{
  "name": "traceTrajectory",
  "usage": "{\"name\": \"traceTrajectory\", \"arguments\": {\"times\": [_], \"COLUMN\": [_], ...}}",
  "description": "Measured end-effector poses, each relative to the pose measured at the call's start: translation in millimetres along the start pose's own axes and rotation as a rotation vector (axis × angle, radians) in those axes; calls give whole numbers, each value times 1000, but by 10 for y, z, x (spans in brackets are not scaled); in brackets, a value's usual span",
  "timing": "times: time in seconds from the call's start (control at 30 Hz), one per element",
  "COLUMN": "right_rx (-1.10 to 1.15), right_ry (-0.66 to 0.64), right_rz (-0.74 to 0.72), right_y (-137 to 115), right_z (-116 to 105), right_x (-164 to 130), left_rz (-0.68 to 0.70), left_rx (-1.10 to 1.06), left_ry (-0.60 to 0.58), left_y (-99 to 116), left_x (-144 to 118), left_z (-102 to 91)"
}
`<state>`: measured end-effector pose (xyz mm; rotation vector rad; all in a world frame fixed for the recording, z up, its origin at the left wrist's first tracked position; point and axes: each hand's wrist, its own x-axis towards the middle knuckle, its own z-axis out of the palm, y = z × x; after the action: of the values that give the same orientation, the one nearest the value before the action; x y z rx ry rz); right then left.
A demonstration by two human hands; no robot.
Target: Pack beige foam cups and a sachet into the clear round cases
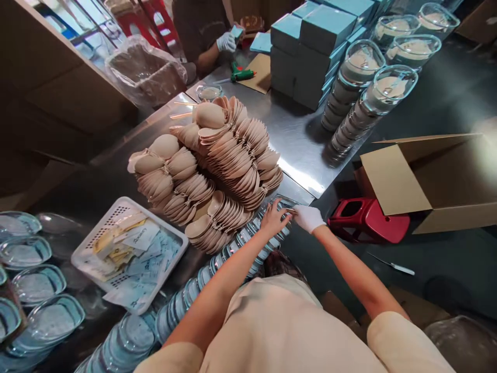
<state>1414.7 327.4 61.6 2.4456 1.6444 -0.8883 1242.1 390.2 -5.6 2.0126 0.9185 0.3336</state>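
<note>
My bare left hand [274,218] is at the table's front edge, over the end of a long row of nested clear and light-blue plastic containers [198,282]. Its fingers are bent, and what they grip is hard to see. In a white glove, my right hand [308,218] meets it from the right and pinches a small, thin brownish piece [290,211], partly hidden by fingers. Just beyond the hands lie heaped rows of beige, spoon-shaped pieces [233,155], fanned tightly together.
A white basket [126,204] holds printed packets. Clear containers [46,321] stand at left. Stacked blue boxes [328,31], filled-container stacks [361,111] and a green glue gun [243,73] are farther back. A red stool [388,223] and open carton [458,215] stand right. A co-worker's gloved hand [226,42] holds something blue.
</note>
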Motion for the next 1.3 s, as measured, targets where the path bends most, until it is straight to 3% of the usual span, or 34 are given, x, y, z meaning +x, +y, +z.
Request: {"name": "traceTrajectory", "arguments": {"times": [0.07,0.13,0.2,0.3,0.4,0.5,0.77,0.87,0.97,1.07,1.2,1.3], "right_rx": [115,412,747,1185,1475,1557,1407,1267,979,579,206,82], "right_ry": [138,412,591,528,365,274,332,415,474,400,301,294], "right_rz": [63,201,319,393,322,222,265,274,229,134,92,-34], "right_y": [366,793,1140,1303,1106,848,663,600,450,194,-164,-269], "right_z": [-66,-58,49,362,679,844,1069,1120,1000,742,472,455], "right_x": [-340,-777,-1193,-1599,-1701,-1623,-1348,-1343,-1250,-1024,-526,-117], "left_rz": [-25,-3,35,65,66,83,203,225,296,393,419,395], "left_rx": [-12,-8,17,62,107,128,83,87,162,270,303,257], "left_ry": [20,5,-44,-153,-211,-182,-197,-162,-81,-30,-39,-33], "left_y": [10,37,83,166,215,212,241,107,-161,-351,-452,-513], "left_x": [20,61,121,214,251,248,312,221,202,223,259,300], "left_z": [-21,-33,-36,-30,-15,1,31,53,102,156,188,173]}}
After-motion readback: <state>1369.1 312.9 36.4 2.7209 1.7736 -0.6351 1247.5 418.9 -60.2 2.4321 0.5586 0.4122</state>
